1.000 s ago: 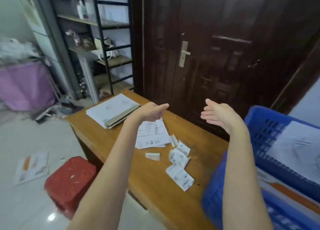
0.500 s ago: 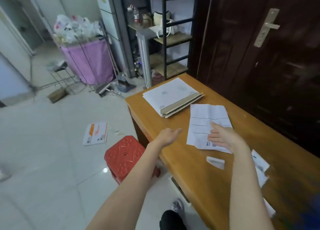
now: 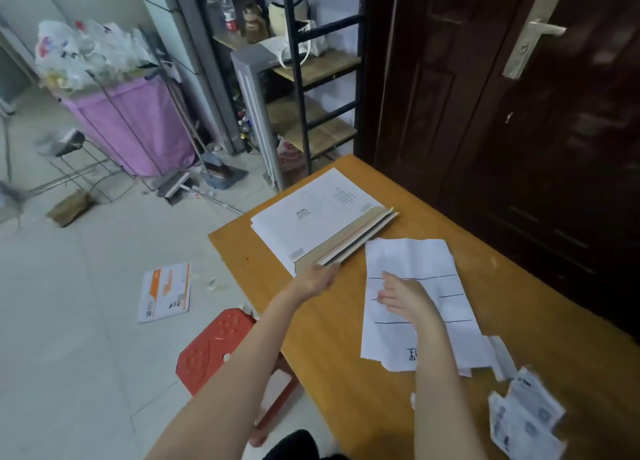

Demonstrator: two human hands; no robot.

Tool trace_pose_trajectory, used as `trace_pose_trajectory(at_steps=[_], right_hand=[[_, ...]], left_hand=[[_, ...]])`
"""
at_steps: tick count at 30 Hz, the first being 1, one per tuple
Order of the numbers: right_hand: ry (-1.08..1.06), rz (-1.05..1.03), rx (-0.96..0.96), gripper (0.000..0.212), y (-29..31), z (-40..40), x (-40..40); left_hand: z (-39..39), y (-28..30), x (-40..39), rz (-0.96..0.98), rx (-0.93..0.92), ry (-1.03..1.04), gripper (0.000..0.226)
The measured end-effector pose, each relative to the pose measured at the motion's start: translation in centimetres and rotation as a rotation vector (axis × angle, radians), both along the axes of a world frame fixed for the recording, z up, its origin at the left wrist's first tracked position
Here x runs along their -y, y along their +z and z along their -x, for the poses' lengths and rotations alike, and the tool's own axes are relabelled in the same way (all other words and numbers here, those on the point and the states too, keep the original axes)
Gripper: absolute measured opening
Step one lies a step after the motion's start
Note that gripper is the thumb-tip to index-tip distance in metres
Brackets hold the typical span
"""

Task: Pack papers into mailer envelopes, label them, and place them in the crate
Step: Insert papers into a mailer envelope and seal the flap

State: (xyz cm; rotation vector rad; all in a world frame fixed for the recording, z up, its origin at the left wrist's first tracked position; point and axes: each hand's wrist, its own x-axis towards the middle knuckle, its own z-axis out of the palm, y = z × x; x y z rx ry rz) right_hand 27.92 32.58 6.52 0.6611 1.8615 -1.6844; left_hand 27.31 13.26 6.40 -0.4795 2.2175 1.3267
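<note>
A stack of white mailer envelopes [image 3: 311,213] with brown cardboard flaps lies at the far left end of the wooden table [image 3: 339,373]. My left hand [image 3: 315,279] reaches to the stack's near corner, fingertips touching its edge. Just right of the stack lie white papers [image 3: 415,262] with ruled black lines. My right hand [image 3: 401,297] rests on them with fingers spread flat. Several printed labels [image 3: 530,421] lie loose at the table's near right. The crate is out of view.
A red plastic stool [image 3: 214,348] stands on the floor beside the table's left edge. One orange-and-white mailer [image 3: 166,291] lies on the tiles. A purple bin [image 3: 135,127], a metal shelf [image 3: 311,68] and a dark door [image 3: 502,113] stand behind.
The view swung left, away from the blue crate. My right hand came down onto the papers, and my left hand moved forward to the envelope stack's corner.
</note>
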Motion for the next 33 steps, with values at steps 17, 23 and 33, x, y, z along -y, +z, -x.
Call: trace_pose_trajectory(at_steps=[17, 23, 33], right_hand=[[-0.215, 0.195, 0.073, 0.046, -3.5, 10.6, 6.3], [-0.388, 0.022, 0.119, 0.039, -5.3, 14.1, 8.4], [-0.26, -0.264, 0.162, 0.023, -7.6, 15.3, 11.7]], left_hand=[[15.1, -2.8, 9.1, -0.07, 0.007, 0.151, 0.027], [21.3, -3.8, 13.1, 0.128, -0.133, 0.093, 0.024], [23.1, -8.7, 14.2, 0.607, -0.04, -0.163, 0.07]])
